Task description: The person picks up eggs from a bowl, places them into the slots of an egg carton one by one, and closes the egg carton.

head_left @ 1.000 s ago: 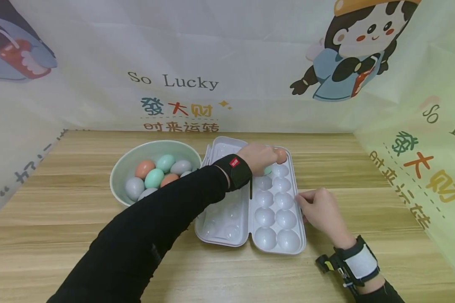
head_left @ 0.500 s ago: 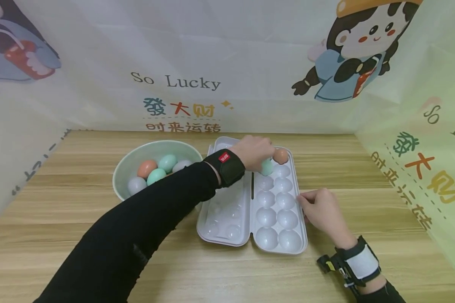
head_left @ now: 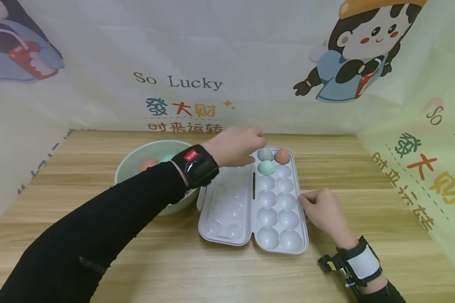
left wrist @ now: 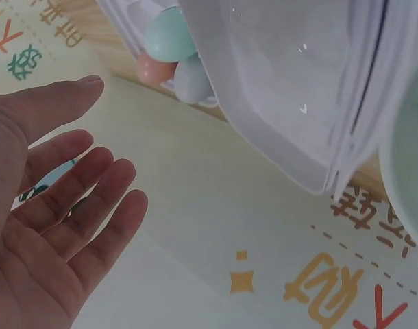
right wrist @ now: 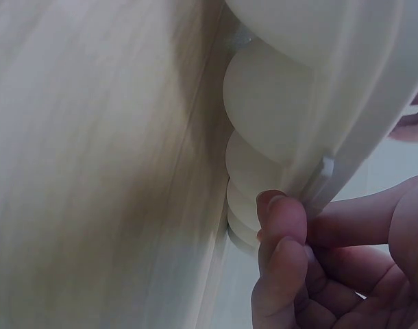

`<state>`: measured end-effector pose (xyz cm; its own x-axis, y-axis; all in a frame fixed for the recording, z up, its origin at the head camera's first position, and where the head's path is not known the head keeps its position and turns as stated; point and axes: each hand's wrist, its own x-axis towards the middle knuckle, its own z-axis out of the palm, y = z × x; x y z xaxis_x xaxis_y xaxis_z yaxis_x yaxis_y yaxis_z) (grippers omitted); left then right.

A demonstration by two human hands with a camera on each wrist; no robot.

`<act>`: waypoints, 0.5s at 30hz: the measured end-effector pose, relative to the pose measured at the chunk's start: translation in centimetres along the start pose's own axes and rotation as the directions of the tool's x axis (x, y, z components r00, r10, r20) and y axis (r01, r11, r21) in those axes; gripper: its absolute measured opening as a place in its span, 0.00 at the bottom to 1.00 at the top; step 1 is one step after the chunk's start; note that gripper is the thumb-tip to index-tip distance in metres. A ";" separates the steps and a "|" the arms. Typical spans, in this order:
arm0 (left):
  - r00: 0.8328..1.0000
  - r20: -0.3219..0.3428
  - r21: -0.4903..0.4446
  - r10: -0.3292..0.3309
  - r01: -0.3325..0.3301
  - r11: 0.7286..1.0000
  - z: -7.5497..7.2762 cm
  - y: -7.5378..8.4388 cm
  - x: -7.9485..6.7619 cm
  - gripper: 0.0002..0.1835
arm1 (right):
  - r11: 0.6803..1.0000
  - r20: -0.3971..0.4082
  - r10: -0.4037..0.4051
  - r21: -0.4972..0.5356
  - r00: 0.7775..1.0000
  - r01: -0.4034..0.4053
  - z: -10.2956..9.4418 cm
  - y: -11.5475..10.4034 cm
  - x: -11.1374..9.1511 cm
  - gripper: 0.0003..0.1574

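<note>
A white plastic egg carton (head_left: 278, 202) lies open on the table, its lid (head_left: 227, 206) folded out to the left. At the far end of its cups sit a brown egg (head_left: 282, 156), a grey-blue egg (head_left: 265, 154) and a mint-green egg (head_left: 266, 168). My left hand (head_left: 235, 145) hovers above the lid's far end, and in the left wrist view the left hand (left wrist: 72, 212) has loosely spread fingers holding nothing. My right hand (head_left: 322, 210) pinches the carton's right rim; the right wrist view shows its fingertips (right wrist: 283, 218) at a small rim tab (right wrist: 323, 179).
Left of the carton stands a pale green bowl (head_left: 127, 166) with eggs, mostly hidden by my left arm; one brown egg (head_left: 148, 164) shows. A printed cloth (head_left: 258, 84) hangs behind the wooden table (head_left: 212, 273) and along its sides.
My left hand has come away from the brown egg and moved left and upward, uncovering the grey-blue and green eggs. My right hand stays on the carton's rim.
</note>
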<state>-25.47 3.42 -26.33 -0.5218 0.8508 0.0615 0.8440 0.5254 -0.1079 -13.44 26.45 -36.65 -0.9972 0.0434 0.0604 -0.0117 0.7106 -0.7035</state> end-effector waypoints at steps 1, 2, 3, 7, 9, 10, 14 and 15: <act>1.000 -0.005 -0.005 -0.005 0.005 1.000 -0.3 -0.1 -0.4 0.14 | 1.000 0.002 -0.001 0.002 1.000 0.001 0.0 0.0 0.0 0.14; 1.000 -0.010 -0.009 -0.010 0.010 1.000 -0.5 -0.2 -0.8 0.14 | 1.000 0.002 -0.001 0.002 1.000 0.001 0.0 0.0 0.0 0.14; 1.000 -0.014 -0.013 -0.017 0.017 1.000 -0.7 -0.4 -1.3 0.14 | 1.000 0.004 -0.001 0.003 1.000 0.001 0.0 0.0 0.0 0.14; 0.998 -0.037 -0.025 -0.050 0.050 0.998 -1.4 -0.9 -3.0 0.16 | 1.000 0.003 -0.002 0.005 1.000 0.002 0.0 0.1 0.1 0.14; 0.996 -0.051 -0.034 -0.067 0.066 0.997 -1.7 -1.1 -3.8 0.16 | 1.000 0.001 -0.001 0.006 1.000 0.001 0.0 0.1 0.1 0.14; 0.995 -0.060 -0.039 -0.075 0.072 0.997 -1.8 -1.2 -4.2 0.16 | 1.000 0.000 -0.002 0.006 1.000 0.002 0.0 0.2 0.1 0.14; 0.992 -0.084 -0.060 -0.093 0.088 0.994 -2.1 -1.6 -5.8 0.15 | 1.000 -0.005 -0.011 0.000 1.000 0.011 0.1 0.3 0.2 0.13; 0.991 -0.088 -0.061 -0.096 0.091 0.994 -2.1 -1.6 -6.2 0.15 | 1.000 -0.005 -0.014 0.000 1.000 0.014 0.1 0.3 0.1 0.13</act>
<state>-23.35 -2.73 -24.49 -0.5878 0.7933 0.1586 0.7989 0.6001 -0.0412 -13.59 26.61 -36.96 -0.9966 0.0366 0.0738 -0.0259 0.7115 -0.7023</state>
